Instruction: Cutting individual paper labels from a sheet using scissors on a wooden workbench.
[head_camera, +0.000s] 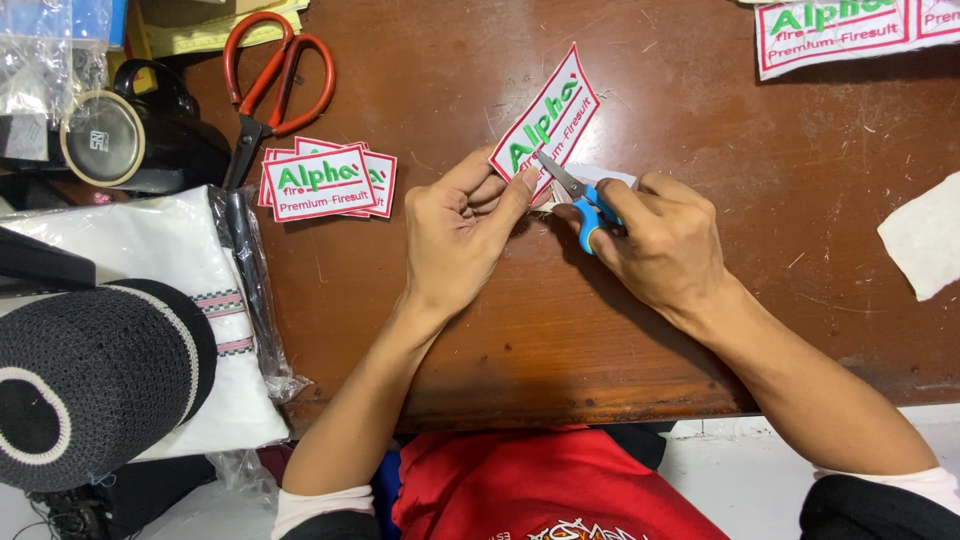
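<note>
Scuffed brown wooden table (700, 330). Left hand (455, 235) pinches rectangular embroidered patch (545, 120); right hand (655, 240) grips small blue-handled scissors (585, 205), blades at patch edge. Patch stack (325, 180) far left.

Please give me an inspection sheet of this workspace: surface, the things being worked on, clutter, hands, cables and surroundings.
Surface: brown wooden table, scratched, with thread scraps.
Job's things: embroidered patch, white with red border and green letters; small blue-handled scissors, blades at its lower edge.
Clutter: stack of patches; large orange-handled scissors; uncut patch strip; white cloth scrap.
Grippers: left hand pinches the patch; right hand holds the small scissors.
Cables: nothing seen.
Surroundings: black mug, bagged white cloth, black knitted cap at the left.
</note>
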